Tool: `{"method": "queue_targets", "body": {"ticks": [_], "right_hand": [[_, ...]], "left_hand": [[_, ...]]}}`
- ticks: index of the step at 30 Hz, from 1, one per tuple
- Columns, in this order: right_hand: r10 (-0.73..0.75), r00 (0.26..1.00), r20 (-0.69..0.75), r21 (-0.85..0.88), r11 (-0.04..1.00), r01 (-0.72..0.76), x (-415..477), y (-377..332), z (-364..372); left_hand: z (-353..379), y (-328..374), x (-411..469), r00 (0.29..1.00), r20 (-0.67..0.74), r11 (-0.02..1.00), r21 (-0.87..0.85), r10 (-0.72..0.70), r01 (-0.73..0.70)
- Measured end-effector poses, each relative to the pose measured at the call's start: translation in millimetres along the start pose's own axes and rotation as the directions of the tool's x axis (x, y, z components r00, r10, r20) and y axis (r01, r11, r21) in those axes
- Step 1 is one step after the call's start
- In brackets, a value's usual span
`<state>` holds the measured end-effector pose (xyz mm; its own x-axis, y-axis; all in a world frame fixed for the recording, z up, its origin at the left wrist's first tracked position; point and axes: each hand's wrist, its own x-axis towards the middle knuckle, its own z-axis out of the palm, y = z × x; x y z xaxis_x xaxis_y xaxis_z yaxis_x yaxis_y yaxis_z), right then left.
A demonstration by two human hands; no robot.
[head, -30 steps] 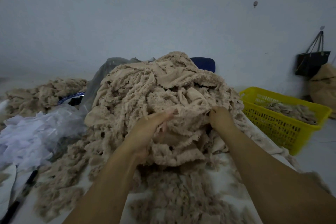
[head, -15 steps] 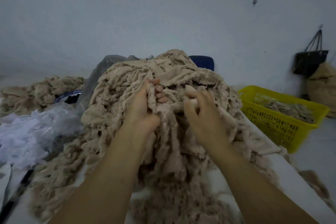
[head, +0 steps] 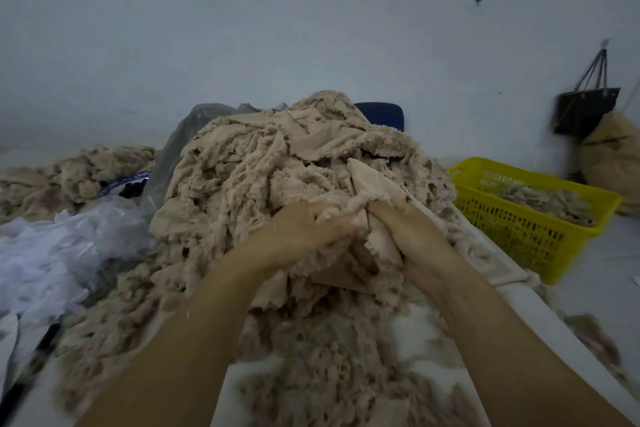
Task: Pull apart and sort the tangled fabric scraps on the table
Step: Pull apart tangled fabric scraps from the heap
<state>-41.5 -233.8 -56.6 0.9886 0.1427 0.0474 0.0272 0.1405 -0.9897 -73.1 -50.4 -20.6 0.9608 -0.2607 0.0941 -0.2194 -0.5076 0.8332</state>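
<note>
A big heap of tangled beige fabric scraps [head: 263,177] fills the middle of the white table [head: 419,322]. At the heap's near right side both hands meet. My left hand [head: 304,229] grips a frayed bunch of scraps, fingers curled. My right hand [head: 401,229] holds a smoother beige fabric piece [head: 374,187], whose pointed end sticks up above the knuckles and whose lower edge hangs below the hand. Loose frayed scraps [head: 329,367] lie on the table between my forearms.
A yellow plastic basket [head: 540,232] with some scraps in it stands at the right, beyond the table edge. White crumpled plastic [head: 45,253] lies left, with a second beige pile [head: 69,173] behind it. A black bag [head: 585,111] hangs on the wall. A dark tool [head: 31,367] lies near left.
Both hands dropped from high on the heap to its lower right side and came together. The right hand now holds a smooth piece pulled out of the tangle.
</note>
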Motion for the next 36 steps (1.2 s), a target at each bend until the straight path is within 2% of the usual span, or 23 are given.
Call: {"method": "queue_targets", "body": {"ticks": [1, 3, 4, 6, 8, 10, 12, 14, 18, 20, 22, 23, 24, 25, 26, 27, 28, 29, 30, 32, 34, 36], "right_hand": [[-0.042, 0.999, -0.013, -0.12, 0.992, 0.04, -3, -2, 0], [-0.094, 0.996, -0.009, -0.343, 0.935, 0.085, -8, -1, -7], [-0.096, 0.995, 0.004, -0.386, 0.918, 0.09, -9, 0, -13], [-0.076, 0.997, 0.009, -0.351, 0.934, 0.074, -12, 3, -24], [-0.031, 0.999, -0.011, -0.181, 0.983, 0.029, -13, 6, -30], [-0.023, 0.999, -0.024, -0.052, 0.998, 0.022, -14, 9, -33], [-0.033, 0.999, -0.043, -0.005, 0.999, 0.033, -16, 9, -31], [-0.028, 0.998, -0.053, -0.008, 1.0, 0.028, -22, 9, -23], [-0.094, 0.978, 0.189, -0.267, 0.953, 0.143, -39, 22, 6], [-0.124, 0.978, 0.166, -0.313, 0.934, 0.172, -46, 33, 12], [-0.092, 0.988, 0.124, -0.327, 0.936, 0.128, -49, 37, 7], [-0.071, 0.994, 0.08, -0.27, 0.959, 0.09, -47, 37, -1], [-0.071, 0.997, 0.009, -0.14, 0.988, 0.072, -45, 33, -11], [-0.108, 0.991, -0.084, 0.044, 0.993, 0.112, -41, 27, -25], [-0.162, 0.971, -0.175, 0.264, 0.942, 0.205, -38, 18, -39], [-0.178, 0.948, -0.263, 0.47, 0.835, 0.287, -35, 10, -53], [-0.113, 0.935, -0.336, 0.615, 0.726, 0.308, -32, 5, -63], [-0.01, 0.929, -0.369, 0.676, 0.684, 0.276, -29, 6, -70], [0.086, 0.929, -0.36, 0.659, 0.728, 0.188, -28, 10, -70], [0.19, 0.924, -0.333, 0.512, 0.859, 0.008, -22, 29, -59], [0.227, 0.924, -0.309, 0.396, 0.913, -0.092, -16, 42, -42], [0.209, 0.937, -0.279, 0.31, 0.943, -0.118, -11, 43, -29]], "left_hand": [[1, -1, -2, 0.999, 0.03, 0.996, -0.089, -0.009, 0.012], [-4, -5, -2, 0.996, -0.051, 0.955, -0.292, -0.07, 0.052], [-7, -9, -2, 0.986, -0.1, 0.905, -0.417, -0.131, 0.078], [-12, -18, -1, 0.966, -0.136, 0.739, -0.67, -0.22, 0.074], [-12, -22, -1, 0.97, -0.115, 0.583, -0.811, -0.214, 0.033], [-8, -21, -4, 0.974, -0.082, 0.498, -0.866, -0.212, 0.036], [-6, -17, -5, 0.963, -0.119, 0.468, -0.884, -0.242, 0.009], [-4, -15, -2, 0.949, -0.173, 0.508, -0.861, -0.263, -0.016], [35, -6, 0, 0.987, -0.107, 0.803, -0.596, -0.119, 0.033], [60, -7, -1, 0.986, -0.044, 0.827, -0.551, -0.161, 0.111], [73, -10, -1, 0.981, 0.035, 0.77, -0.614, -0.192, 0.173], [75, -13, -1, 0.986, 0.057, 0.769, -0.619, -0.157, 0.158], [74, -14, 0, 0.992, 0.051, 0.793, -0.597, -0.112, 0.12], [71, -14, 2, 0.997, 0.01, 0.817, -0.573, -0.082, 0.072], [69, -14, 5, 0.995, -0.064, 0.844, -0.536, -0.07, 0.025], [66, -14, 10, 0.987, -0.142, 0.869, -0.496, -0.071, -0.009], [65, -14, 15, 0.973, -0.218, 0.898, -0.44, -0.081, -0.024], [64, -13, 21, 0.957, -0.277, 0.923, -0.383, -0.089, -0.025], [65, -14, 29, 0.949, -0.306, 0.947, -0.32, -0.08, -0.023], [71, -8, 43, 0.948, -0.316, 0.98, -0.198, -0.028, -0.037], [81, -4, 57, 0.965, -0.261, 1.0, 0.007, 0.01, -0.008], [85, -3, 68, 0.964, -0.264, 0.979, 0.198, 0.018, 0.036]]}}
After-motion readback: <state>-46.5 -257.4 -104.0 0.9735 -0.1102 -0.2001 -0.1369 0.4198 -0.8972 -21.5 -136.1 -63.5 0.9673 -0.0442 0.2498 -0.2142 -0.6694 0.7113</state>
